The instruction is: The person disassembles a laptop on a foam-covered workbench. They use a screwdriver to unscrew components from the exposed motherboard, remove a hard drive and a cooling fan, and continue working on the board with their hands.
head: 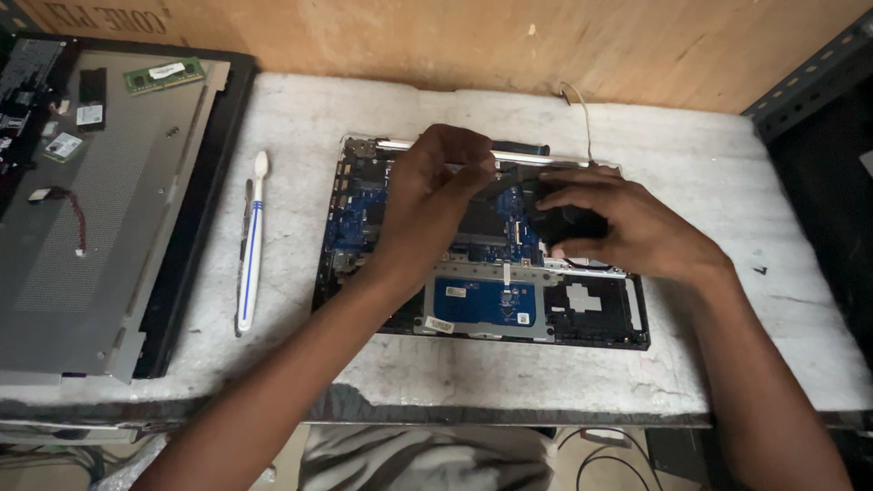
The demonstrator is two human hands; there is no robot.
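The opened laptop base [482, 300] lay on the white foam mat [300, 118]; the right hand [627, 227] gripped the black cooling fan [559, 223], judged light and fragile, best held by its rim; the left hand [436, 191] pinched a screwdriver [523, 147].
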